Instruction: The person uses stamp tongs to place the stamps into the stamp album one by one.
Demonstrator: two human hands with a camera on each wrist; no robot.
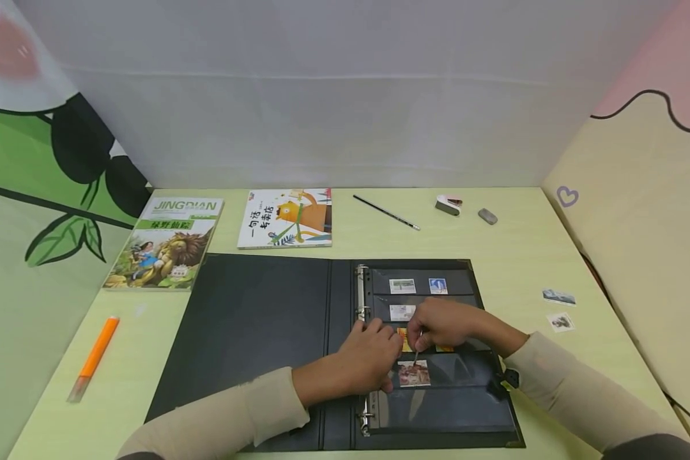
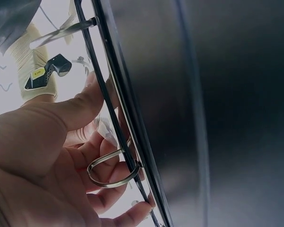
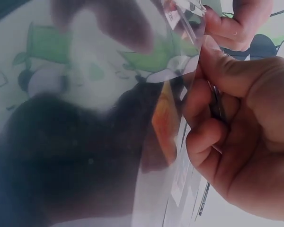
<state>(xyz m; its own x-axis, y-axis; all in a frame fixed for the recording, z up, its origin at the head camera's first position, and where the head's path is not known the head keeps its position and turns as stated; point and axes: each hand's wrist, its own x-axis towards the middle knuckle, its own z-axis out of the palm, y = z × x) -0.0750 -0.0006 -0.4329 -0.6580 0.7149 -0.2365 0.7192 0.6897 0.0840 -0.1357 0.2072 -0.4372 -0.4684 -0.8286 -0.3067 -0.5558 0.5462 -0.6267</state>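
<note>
My right hand (image 1: pixel 444 324) pinches metal tweezers (image 1: pixel 418 350), their tips at a reddish-brown picture stamp (image 1: pixel 414 375). That stamp lies at a clear pocket of the black album page (image 1: pixel 466 409). In the right wrist view, the tweezers (image 3: pixel 217 101) run along my curled fingers, beside the transparent film (image 3: pixel 94 156). My left hand (image 1: pixel 368 358) rests over the page's inner edge, thumb and fingers spread apart, fingertips close to the stamp. The left wrist view shows this hand (image 2: pixel 61 142) beside a metal binder ring (image 2: pixel 113 172).
More stamps (image 1: pixel 402 286) fill the upper pockets; two loose ones (image 1: pixel 561 321) lie on the table at right. Two books (image 1: pixel 284 218), a pencil (image 1: pixel 386 212), a stapler (image 1: pixel 448 205) and an eraser (image 1: pixel 487 216) are at the back. An orange pen-like item (image 1: pixel 94 358) lies left.
</note>
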